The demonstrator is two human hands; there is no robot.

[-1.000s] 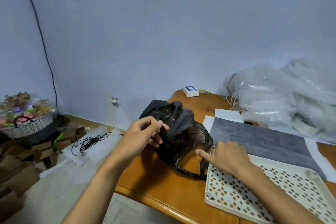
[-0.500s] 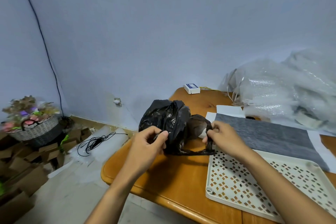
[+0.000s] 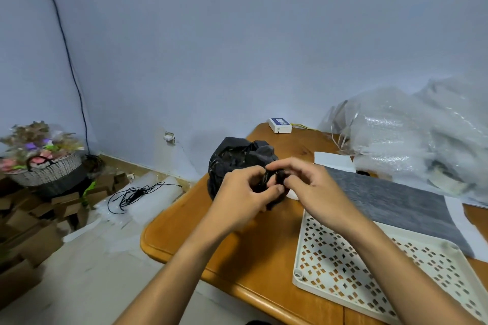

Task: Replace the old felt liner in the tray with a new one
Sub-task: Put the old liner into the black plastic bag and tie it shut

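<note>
1. Two bare hands meet over the crumpled black plastic bag [image 3: 239, 159] at the left end of the orange-brown wooden table [image 3: 237, 253].
2. Left hand [image 3: 244, 199] is curled, its fingers pinched closed on the bag's twisted handles.
3. Right hand [image 3: 315, 190] is likewise closed, pinching the same black handles just beside the left fingertips.
4. White perforated plastic tray [image 3: 340, 269] lies flat near the table's front edge, under the right forearm, with no liner in it.
5. Grey rectangular felt liner [image 3: 396, 203] lies flat on white paper just behind the tray.
6. Clear bubble wrap [image 3: 422, 140] is heaped at the table's far right.
</note>
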